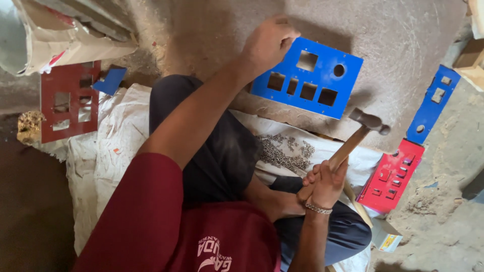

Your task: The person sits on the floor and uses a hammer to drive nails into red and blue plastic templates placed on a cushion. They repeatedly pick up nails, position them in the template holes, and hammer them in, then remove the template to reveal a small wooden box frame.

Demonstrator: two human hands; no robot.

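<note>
The person sits on a white sack [108, 146] spread over the floor [398, 45], seen from above. The left hand [269, 43] reaches forward and rests on the upper left corner of a blue plate [322, 68], its fingers curled and pinched together at the plate's edge; whether they pinch something small there cannot be told. The blue plate lies flat on the floor, pierced by several square holes and one round hole. The right hand [325, 184] is wrapped tightly around the wooden handle of a hammer [360, 131], a bracelet at the wrist. The hammer is raised at a slant, its metal head up near the plate's lower right corner and apart from it.

Between the knees, on the sack, lies a heap of small metal fasteners [285, 148]. To the right, a red plate [390, 176] lies just beside the sack, and a narrow blue strip [433, 103] with cut-outs lies just above it. On the left, a dark red plate [68, 100] with square holes lies partly on the sack, with a small blue piece [111, 80] near its upper corner. A small box [385, 234] lies by the right knee.
</note>
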